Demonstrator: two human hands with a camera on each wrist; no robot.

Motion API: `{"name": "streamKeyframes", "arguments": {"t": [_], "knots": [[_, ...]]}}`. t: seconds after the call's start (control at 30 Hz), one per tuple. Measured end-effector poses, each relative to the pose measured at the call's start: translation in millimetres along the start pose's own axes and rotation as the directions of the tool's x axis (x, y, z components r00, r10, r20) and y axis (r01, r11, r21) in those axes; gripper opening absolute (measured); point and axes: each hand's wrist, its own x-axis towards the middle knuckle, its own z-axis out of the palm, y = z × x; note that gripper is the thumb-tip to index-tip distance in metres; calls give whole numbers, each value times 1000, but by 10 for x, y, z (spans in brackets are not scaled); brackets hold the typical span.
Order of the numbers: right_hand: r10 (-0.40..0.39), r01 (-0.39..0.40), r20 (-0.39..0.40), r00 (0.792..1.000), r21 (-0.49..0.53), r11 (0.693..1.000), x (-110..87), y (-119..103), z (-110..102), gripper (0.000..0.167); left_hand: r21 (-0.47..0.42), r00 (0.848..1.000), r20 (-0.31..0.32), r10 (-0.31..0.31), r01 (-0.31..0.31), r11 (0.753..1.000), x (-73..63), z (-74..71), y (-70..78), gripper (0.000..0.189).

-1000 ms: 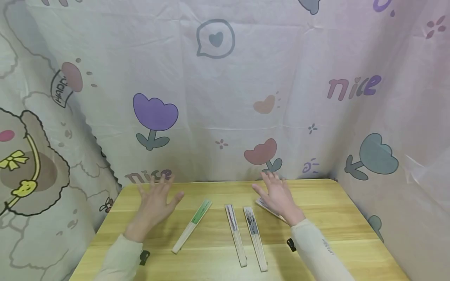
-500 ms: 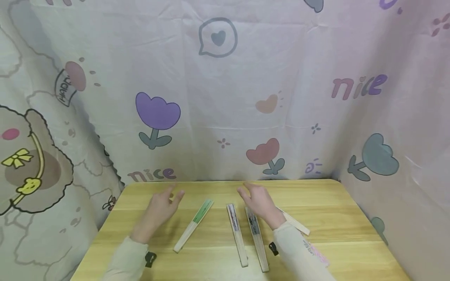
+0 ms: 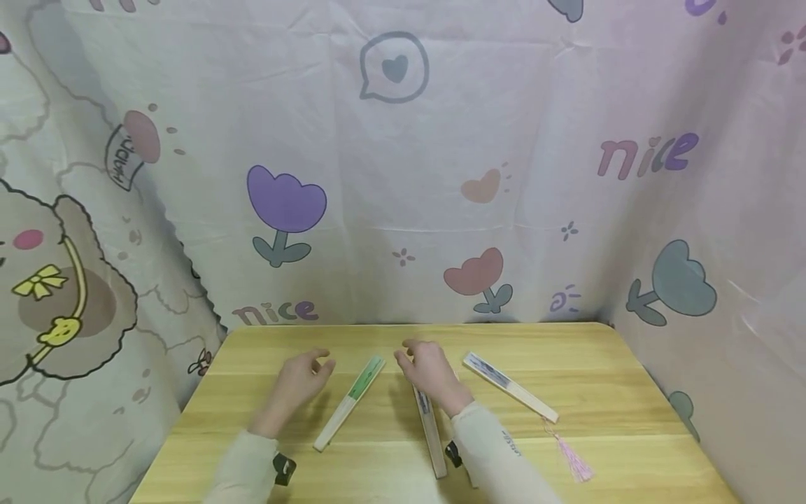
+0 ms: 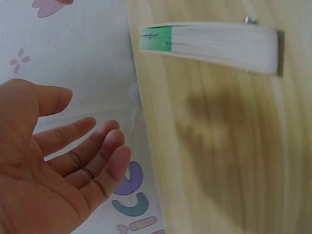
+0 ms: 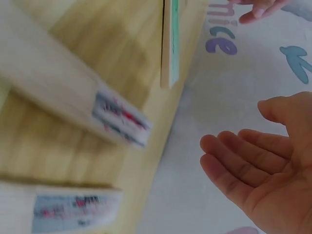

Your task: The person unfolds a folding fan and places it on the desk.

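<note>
Several folded hand fans lie on the wooden table. Beside the green-tipped fan [image 3: 348,404], on its left, my left hand [image 3: 299,381] hovers with relaxed, slightly bent fingers; the left wrist view shows nothing in its palm. My right hand [image 3: 431,371] is over the upper end of the middle fan [image 3: 431,441], covering its tip in the head view. Its fingers [image 5: 239,165] are loosely extended and hold nothing. A grey-patterned fan [image 5: 75,209] is mostly hidden under the right forearm in the head view. Farther right lies a blue-grey fan [image 3: 510,386], slanting, with a pink tassel [image 3: 573,458].
A patterned cloth curtain [image 3: 390,154] hangs behind the table [image 3: 604,378] and along both sides. Small black pieces show at the left wrist [image 3: 285,469] and right wrist [image 3: 453,453].
My right hand has moved left, from over the rightmost fan to over the middle one, uncovering the rightmost fan and tassel. My left hand has lowered slightly toward the green fan, its fingers less spread.
</note>
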Motion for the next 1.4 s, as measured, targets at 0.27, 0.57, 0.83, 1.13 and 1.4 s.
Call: {"name": "streamKeyframes", "arguments": {"t": [0.27,0.57,0.83,1.13,1.4], "knots": [[-42,42,23,999,-10,999,22,-48,298,31,-72,1000,-5,-22,21,997,-18,193,-76,35],[86,-85,-26,996,27,996,-5,-115,572,22,-107,998,-17,-64,62,992,-52,398,-105,31],[197,-194,-9,980,129,972,-74,-129,782,36,-114,998,-6,-55,54,992,-102,525,-86,29],[243,-239,-8,970,149,960,-148,-148,939,51,-88,999,1,-40,40,995,-82,631,-85,29],[234,-235,25,972,169,957,-189,-158,986,42,-66,1000,20,-2,4,998,-52,682,-75,20]]}}
